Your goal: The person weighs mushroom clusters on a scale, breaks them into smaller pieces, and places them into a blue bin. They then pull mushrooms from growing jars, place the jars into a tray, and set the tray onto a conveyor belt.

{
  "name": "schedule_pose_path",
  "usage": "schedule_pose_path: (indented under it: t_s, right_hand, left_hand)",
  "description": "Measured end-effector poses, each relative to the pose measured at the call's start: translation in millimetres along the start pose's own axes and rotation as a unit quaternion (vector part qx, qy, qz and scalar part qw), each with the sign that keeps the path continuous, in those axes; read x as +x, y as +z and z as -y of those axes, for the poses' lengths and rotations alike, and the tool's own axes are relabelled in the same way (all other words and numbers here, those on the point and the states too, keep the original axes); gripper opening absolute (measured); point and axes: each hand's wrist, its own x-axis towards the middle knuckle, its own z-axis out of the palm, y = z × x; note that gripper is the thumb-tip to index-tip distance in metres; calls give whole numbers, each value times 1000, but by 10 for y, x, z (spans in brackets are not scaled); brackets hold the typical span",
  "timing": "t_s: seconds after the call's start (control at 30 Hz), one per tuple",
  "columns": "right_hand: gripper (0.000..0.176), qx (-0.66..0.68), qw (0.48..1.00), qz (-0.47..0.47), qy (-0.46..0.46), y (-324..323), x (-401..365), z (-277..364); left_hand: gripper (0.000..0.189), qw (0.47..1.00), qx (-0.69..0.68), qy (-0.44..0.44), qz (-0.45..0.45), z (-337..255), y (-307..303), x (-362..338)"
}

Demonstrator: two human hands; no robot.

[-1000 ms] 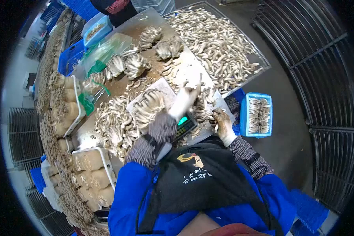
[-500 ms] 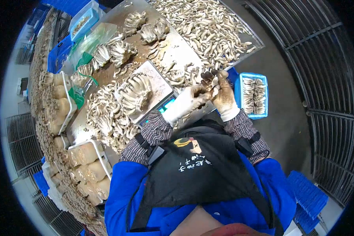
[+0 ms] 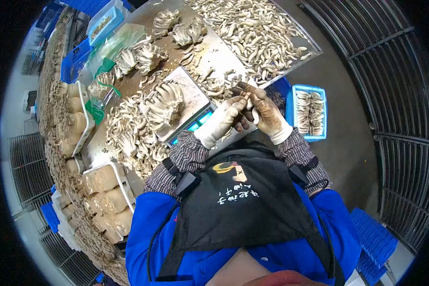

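Observation:
My left hand [image 3: 224, 117], in a white glove with stained fingertips, is closed in a pinch against the other hand. Brown stains cover the fingers and palm of my right glove; my right hand [image 3: 270, 113] is curled round a small pale mushroom [image 3: 255, 115]. Both hands meet around it in front of the apron, and the fingers partly hide it. Left of them, a big mushroom cluster [image 3: 164, 106] rests on a weighing scale [image 3: 193, 93] with a lit display. Loose mushrooms [image 3: 128, 133] are heaped on the scale's far left side.
A large heap of loose mushrooms [image 3: 252, 35] covers the metal tray at the back. A blue basket [image 3: 324, 114] with mushrooms in rows stands right. More clusters [image 3: 150, 59] lie back left beside green-edged plastic bags. White crates [image 3: 124, 188] of pale blocks stand left; metal racks [image 3: 395, 86] line the right.
My hands have drawn closer together, with the left fingers now against the right hand's fingers. My right hand has turned and curled more round the mushroom. The cluster stays on the scale.

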Motion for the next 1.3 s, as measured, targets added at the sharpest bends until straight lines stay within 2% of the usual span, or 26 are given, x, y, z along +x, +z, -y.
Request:
schedule_pose_path:
  t_s: [0.1, 0.13, 0.17, 0.23, 0.27, 0.37, 0.43, 0.5, 0.53, 0.57, 0.63, 0.7, 0.73, 0.77, 0.83, 0.87, 0.9, 0.93, 0.97, 1.0, 1.03, 1.1, 1.17, 1.23, 1.27, 1.3]
  right_hand:
    - [50, 106, 992, 35, 49, -188, -64, -67]
    - [50, 49, 997, -16, 53, -190, -85, -57]
    - [50, 50, 997, -18, 51, -223, -107, -42]
    - [60, -56, 995, 33, 70, -291, -134, -1]
    - [60, -55, 996, 32, 68, -290, -159, 2]
    - [54, 18, 997, 32, 65, -216, -220, 29]
    - [57, 12, 999, 32, 34, -371, -199, -101]
    - [64, 86, 990, 92, 66, -584, -188, -193]
    - [70, 167, 977, 119, 53, -422, -179, -145]
    - [72, 190, 972, 121, 68, -493, -146, -186]
    - [74, 163, 980, 99, 63, -456, -144, -169]
    - [77, 78, 987, 131, 42, -450, -124, -240]
    - [78, -23, 994, 41, 102, -168, -106, -54]
    - [75, -69, 997, 17, 33, -171, -92, -225]
    - [68, -199, 980, -11, -18, -133, -95, -197]
    - [60, -273, 957, -33, -89, -96, -104, -191]
    - [60, -273, 958, -30, -87, -141, -99, -261]
    - [56, -244, 964, -72, -79, -209, -86, -368]
    - [52, -215, 968, -111, -68, -272, -74, -463]
    - [47, -203, 958, -187, -74, -131, -61, -412]
    - [42, -85, 974, -210, -25, -34, -92, -297]
    - [44, -107, 949, -282, -91, -288, -35, -390]
    - [48, -257, 912, -306, -92, -607, -71, -301]
    - [52, -330, 874, -347, -87, -606, -142, -115]
    - [52, -315, 874, -360, -88, -795, -166, -130]
    - [53, -300, 873, -374, -90, -998, -187, -139]
  left_hand:
    - [44, 998, -38, -47, -11, 90, 7, 67]
    - [46, 997, -61, -47, -14, 110, 36, 71]
    - [46, 997, -59, -48, -12, 113, 63, 70]
    - [43, 999, 20, -36, 19, 26, 143, 43]
    - [40, 998, 42, -28, 26, 137, 122, 63]
    - [36, 999, 22, -18, 22, 199, 152, 82]
    - [31, 999, -9, -15, 30, 307, 111, 122]
    - [26, 989, -130, -46, 45, 369, 40, 138]
    - [22, 982, -175, -64, -11, 402, 47, 142]
    - [22, 982, -176, -63, -14, 416, 24, 145]
    - [20, 972, -217, -90, -34, 416, -22, 124]
    - [22, 975, -190, -107, -40, 423, -28, 71]
    - [23, 989, -122, -84, -30, 342, 51, -3]
    - [24, 997, -54, -60, -20, 301, 90, -49]
    - [31, 998, -39, -50, -2, 399, 51, -27]
    - [34, 992, 109, -10, -56, 499, 55, 14]
    - [36, 961, 253, 28, -109, 595, 62, 58]
    - [40, 944, 282, 100, -136, 626, 86, 91]
    - [40, 944, 279, 99, -144, 645, 81, 115]
    - [42, 961, 249, 84, -84, 582, 78, 106]
    - [43, 974, 217, 67, -24, 552, 35, 88]
    - [47, 971, 233, -42, 38, 578, -77, 26]
    - [47, 961, 275, 2, 20, 756, -186, -59]
    - [46, 951, 307, -14, -4, 788, -334, -236]
    - [43, 953, 299, -3, -46, 858, -393, -348]
    - [42, 956, 286, -50, -51, 812, -477, -484]
